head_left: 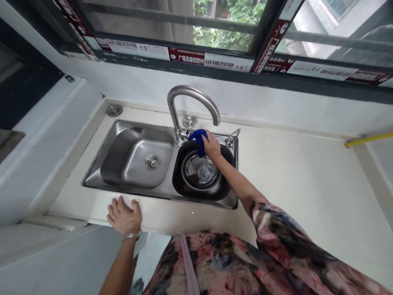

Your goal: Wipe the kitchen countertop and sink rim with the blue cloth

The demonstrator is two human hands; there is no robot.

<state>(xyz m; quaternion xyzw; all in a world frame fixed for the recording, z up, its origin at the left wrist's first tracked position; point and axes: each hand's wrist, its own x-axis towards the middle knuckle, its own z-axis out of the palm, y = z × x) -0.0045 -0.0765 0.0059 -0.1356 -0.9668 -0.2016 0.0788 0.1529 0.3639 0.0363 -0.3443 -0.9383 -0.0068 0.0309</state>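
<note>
In my right hand [212, 146] is a bunched blue cloth [200, 139], pressed close to the faucet's handle at the back of the right sink basin [225, 190]. Below it, a round perforated metal basket [201, 186] sits in that basin with a greyish, wrinkled item [204, 168] inside, whose kind I cannot make out. My left hand [124, 215] rests flat on the counter's front edge, fingers spread, holding nothing. The curved metal faucet [193, 90] rises behind the two basins, its spout over the right one.
The left steel basin [138, 153] has a drain [152, 162] in its floor. Two round metal lids [114, 110] lie on the back ledge. A small metal spout [233, 137] stands at the right corner. A yellow pipe [368, 139] sticks out at far right, below the window frame [233, 76].
</note>
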